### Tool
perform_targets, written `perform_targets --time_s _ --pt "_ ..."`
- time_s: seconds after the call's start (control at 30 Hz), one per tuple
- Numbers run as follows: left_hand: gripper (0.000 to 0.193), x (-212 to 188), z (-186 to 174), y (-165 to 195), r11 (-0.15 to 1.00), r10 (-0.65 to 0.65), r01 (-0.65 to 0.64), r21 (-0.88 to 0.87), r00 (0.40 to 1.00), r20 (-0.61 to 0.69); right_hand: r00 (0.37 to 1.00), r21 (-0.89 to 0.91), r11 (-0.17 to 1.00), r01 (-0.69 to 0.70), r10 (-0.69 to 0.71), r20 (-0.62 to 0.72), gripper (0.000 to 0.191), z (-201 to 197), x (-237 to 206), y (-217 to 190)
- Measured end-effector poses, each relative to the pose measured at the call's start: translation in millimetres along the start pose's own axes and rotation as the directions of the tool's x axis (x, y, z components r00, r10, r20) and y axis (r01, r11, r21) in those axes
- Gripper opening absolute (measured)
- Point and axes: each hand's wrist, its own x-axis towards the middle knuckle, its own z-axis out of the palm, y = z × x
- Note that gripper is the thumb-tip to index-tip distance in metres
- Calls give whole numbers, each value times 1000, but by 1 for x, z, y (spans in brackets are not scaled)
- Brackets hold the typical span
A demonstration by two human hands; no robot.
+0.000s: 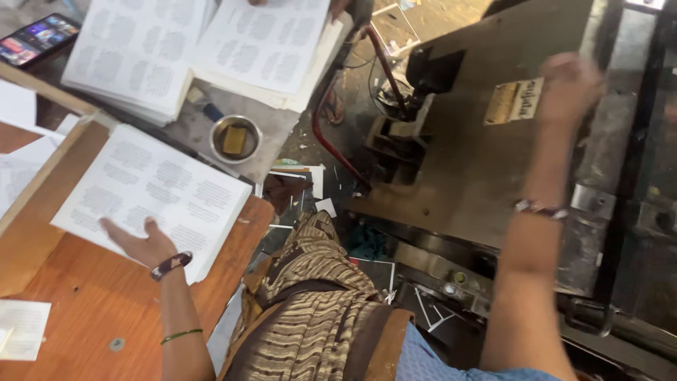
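Orange-brown wooden table (84, 310) fills the lower left, with a small white paper slip (21, 328) near its bottom-left edge. Dark rectangular phone with lit screen (35, 39) lies far top left. On the table, a stack of white printed sheets (159, 190) sits slightly skewed. Left hand (137, 243), palm down, fingers spread flat and unclenched, rests on the stack's lower-left edge; maroon bangle and thin green bangle on that wrist. Above, on a grey surface, two more piles of white printed paper (204, 49) overlap, another person's fingertips just touching the top edge of the far pile. Small round steel bowl holding a yellowish block (235, 139) sits between the piles and the table stack. Centre bottom: brown striped fabric garment (310, 310) of the wearer; paper scraps litter the floor beside it. A red curved metal rod (331, 141) runs down the middle. Right: large dark greasy metal machine (486, 162) with a small brass plate (515, 101). Right hand (568, 88) reaches up onto the machine's upper bed near the plate; blurred, so cannot tell if it grips anything. Hands well apart.
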Motion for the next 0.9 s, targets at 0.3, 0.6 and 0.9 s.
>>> perform_targets --time_s 0.3,0.6,0.9 --pt "50 -68 101 125 834 67 211 -509 877 475 960 -703 691 -172 279 40 26 -79 4 133" --pt "49 -99 149 173 611 256 460 -645 656 710 864 -611 706 357 -1 503 30 133 -178 37" --pt "45 -55 116 146 662 46 317 -679 887 459 562 52 914 403 -292 773 52 165 -360 -283"
